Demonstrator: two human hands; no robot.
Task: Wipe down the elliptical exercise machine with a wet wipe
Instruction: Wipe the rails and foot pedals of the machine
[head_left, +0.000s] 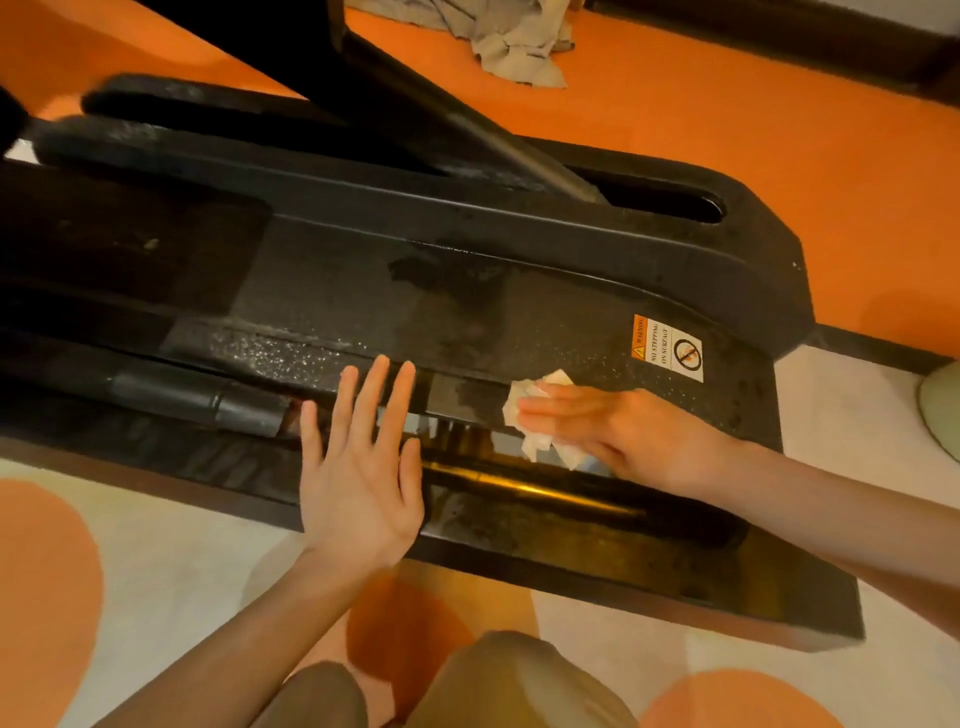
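The black base of the elliptical machine (467, 291) stretches across the view, with wet streaks on its textured top and a warning sticker (667, 349) at the right. A crumpled white wet wipe (524, 410) lies on the near edge of the base. My right hand (618, 434) presses it down with straight fingers pointing left. Left of it, my left hand (361, 462) is spread flat, fingers straight, over the near rail slot of the base; contact with the surface is unclear.
A brass-coloured rail (530, 486) runs inside the near slot below the hands. A grey rag (511, 39) lies on the orange floor at the back. My knees (498, 686) are at the bottom edge. A pale green object (943, 405) sits at the right edge.
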